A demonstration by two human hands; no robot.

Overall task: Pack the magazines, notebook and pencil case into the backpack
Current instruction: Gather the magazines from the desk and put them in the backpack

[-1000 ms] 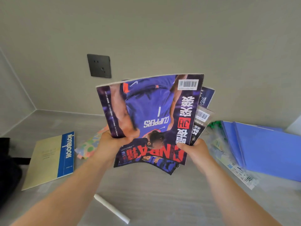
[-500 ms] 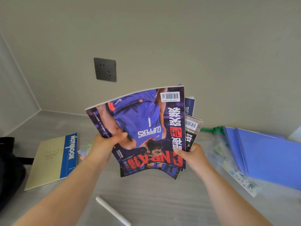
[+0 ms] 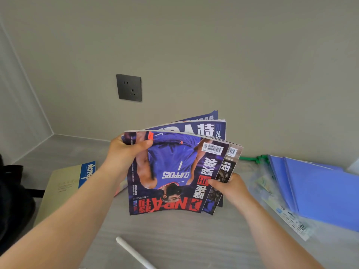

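I hold a fanned stack of basketball magazines [image 3: 174, 171] upright over the grey desk, bottom edges near the surface. My left hand [image 3: 126, 154] grips the top left corner of the front magazine, thumb across the cover. My right hand [image 3: 231, 185] pinches the right edges of the stack. A cream and blue notebook [image 3: 66, 185] lies flat to the left, partly behind my left forearm. The black backpack [image 3: 13, 200] sits at the far left edge. A colourful patterned item [image 3: 121, 188], perhaps the pencil case, peeks out behind my left arm.
Blue folders [image 3: 320, 189] and clear plastic sleeves with papers [image 3: 275, 206] are spread on the right of the desk. A white pen [image 3: 134, 253] lies near the front. A dark wall socket [image 3: 129, 87] is on the back wall.
The magazine stack has come down toward the desk and tilted back. My left hand has shifted from the lower left edge up to the top left corner.
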